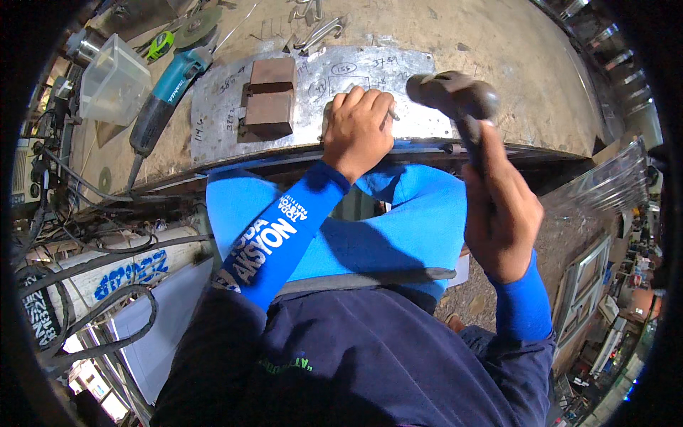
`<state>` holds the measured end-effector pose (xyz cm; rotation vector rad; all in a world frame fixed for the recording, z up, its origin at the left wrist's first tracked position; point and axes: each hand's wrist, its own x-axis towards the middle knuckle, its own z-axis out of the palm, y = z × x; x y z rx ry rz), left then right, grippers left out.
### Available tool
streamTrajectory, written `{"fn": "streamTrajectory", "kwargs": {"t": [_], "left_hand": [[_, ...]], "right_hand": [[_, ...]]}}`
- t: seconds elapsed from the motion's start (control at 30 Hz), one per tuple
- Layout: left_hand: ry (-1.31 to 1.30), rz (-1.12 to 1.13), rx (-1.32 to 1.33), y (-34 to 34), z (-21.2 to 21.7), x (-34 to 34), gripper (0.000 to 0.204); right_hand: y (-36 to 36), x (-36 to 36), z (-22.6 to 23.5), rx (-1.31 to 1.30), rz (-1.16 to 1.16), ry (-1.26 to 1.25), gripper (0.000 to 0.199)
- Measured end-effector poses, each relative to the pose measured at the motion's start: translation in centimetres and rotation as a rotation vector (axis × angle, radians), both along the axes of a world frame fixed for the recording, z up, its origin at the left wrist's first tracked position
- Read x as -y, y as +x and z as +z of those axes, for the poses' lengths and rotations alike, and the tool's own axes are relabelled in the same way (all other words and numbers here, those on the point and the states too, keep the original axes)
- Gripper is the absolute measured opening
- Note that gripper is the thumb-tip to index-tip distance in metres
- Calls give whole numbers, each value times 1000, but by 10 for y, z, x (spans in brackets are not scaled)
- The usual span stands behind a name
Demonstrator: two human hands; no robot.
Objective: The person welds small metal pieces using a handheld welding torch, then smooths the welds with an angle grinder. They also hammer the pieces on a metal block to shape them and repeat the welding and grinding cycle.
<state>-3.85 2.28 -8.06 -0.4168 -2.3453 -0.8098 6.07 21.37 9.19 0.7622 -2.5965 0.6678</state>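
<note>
My left hand (pixel 359 132) rests on a grey metal sheet (pixel 206 114) that carries handwritten marks and lies along the bench's near edge. Its fingers are curled closed, and the grey end of a small metal piece (pixel 394 114) pokes out by the fingertips; the rest of that piece is hidden. Raised to the right, my right hand (pixel 504 206) grips the handle of a hammer (pixel 455 94), whose rounded dark head is above the sheet's right end. Two brown metal blocks (pixel 270 107) stand on the sheet, left of my left hand.
Left of the sheet lies a teal and black angle grinder (pixel 171 85), its cord hanging over the edge. Beyond it are a clear plastic container (pixel 115 82) and a green tape measure (pixel 161 45). Metal tools (pixel 320 34) lie at the far side. Cables (pixel 99 249) tangle at lower left.
</note>
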Motion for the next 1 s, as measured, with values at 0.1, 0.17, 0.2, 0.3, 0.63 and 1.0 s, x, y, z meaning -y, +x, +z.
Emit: {"fn": "streamTrajectory", "kwargs": {"t": [0.1, 0.17, 0.2, 0.3, 0.63, 1.0], "left_hand": [[5, 20, 23, -3, -1, 0, 16], [6, 20, 41, -3, 0, -1, 15], [7, 14, 52, -2, 2, -3, 15], [-2, -4, 45, -3, 4, -3, 15], [-17, -5, -13, -3, 1, -1, 13], [7, 16, -42, -4, 2, -2, 12]], "right_hand": [[7, -1, 4, -140, 6, -22, 57], [9, -1, -1, -131, -12, -40, 57], [10, -2, -5, -121, -31, -40, 56], [-4, -4, -28, 25, -5, -20, 57], [5, 5, -28, -24, 4, -77, 60], [10, 6, -29, -53, -5, -119, 60]]}}
